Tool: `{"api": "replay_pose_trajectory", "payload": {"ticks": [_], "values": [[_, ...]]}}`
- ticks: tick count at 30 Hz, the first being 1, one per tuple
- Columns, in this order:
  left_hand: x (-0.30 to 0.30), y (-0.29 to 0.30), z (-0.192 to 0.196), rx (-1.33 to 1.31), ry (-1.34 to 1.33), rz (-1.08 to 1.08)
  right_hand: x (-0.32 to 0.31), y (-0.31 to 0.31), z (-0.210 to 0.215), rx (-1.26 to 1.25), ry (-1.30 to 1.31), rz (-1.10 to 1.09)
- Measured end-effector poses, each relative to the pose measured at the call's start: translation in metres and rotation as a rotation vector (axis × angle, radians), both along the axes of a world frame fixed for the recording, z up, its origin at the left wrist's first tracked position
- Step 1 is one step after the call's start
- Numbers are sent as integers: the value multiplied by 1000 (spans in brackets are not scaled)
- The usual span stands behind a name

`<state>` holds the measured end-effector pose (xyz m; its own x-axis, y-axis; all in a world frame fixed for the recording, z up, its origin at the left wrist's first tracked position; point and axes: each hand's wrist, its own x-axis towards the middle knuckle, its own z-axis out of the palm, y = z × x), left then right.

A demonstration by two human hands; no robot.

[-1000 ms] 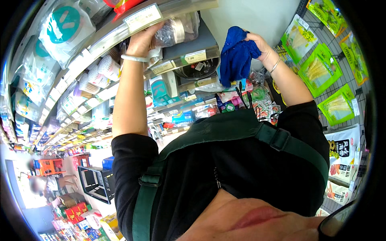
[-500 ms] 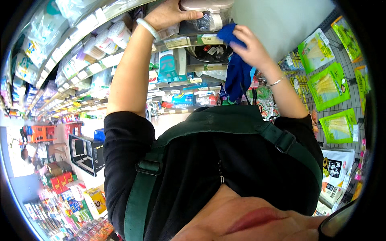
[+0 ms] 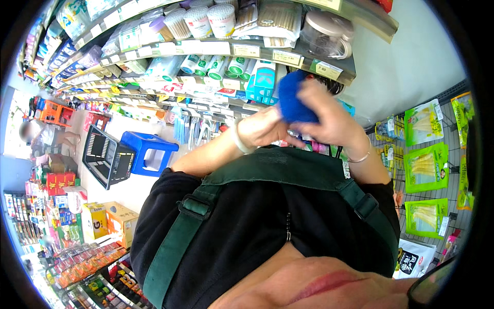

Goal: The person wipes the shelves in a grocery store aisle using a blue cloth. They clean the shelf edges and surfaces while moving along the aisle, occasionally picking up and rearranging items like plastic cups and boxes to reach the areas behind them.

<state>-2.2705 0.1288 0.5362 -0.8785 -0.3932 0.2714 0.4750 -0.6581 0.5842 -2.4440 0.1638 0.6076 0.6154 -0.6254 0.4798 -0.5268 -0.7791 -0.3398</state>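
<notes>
In front of my chest a blue cloth (image 3: 296,98) is bunched up, blurred by motion. My right hand (image 3: 332,116) grips it from the right side, fingers curled over it. At the cloth's lower left edge my left hand (image 3: 262,127) has its thumb and fingers against it; its fingertips are partly hidden. A clear canister with a pinkish lid (image 3: 328,33) stands at the right end of the shelf (image 3: 247,50) above, apart from both hands.
Cotton swab tubs (image 3: 222,20) and packs line that shelf; rolls and teal boxes (image 3: 261,82) fill the one below. Green snack packs (image 3: 426,167) hang on a wire rack at right. A black basket (image 3: 107,157) and a blue stool (image 3: 152,153) stand on the floor at left.
My left hand has left the canister and come down to the blue cloth. My right hand has lowered with the cloth, which is now bunched rather than hanging. The view has shifted.
</notes>
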Motion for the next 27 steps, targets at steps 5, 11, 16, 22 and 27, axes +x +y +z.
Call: {"api": "replay_pose_trajectory", "payload": {"ticks": [5, 11, 16, 22, 27], "values": [[45, -22, -1, -324, -168, 254, 28, -34, 39, 157, 61, -64], [84, -38, 54, -349, -221, 330, 28, -116, 13, -334, 233, -593], [103, -32, 91, -458, -153, 516, 59, -57, 23, 32, -264, -307], [130, -61, 116, -1439, -133, 578, 104, -37, -39, 770, -357, -138], [82, -72, 92, -1733, -302, 799, 97, -50, -29, 927, -1279, 236]]}}
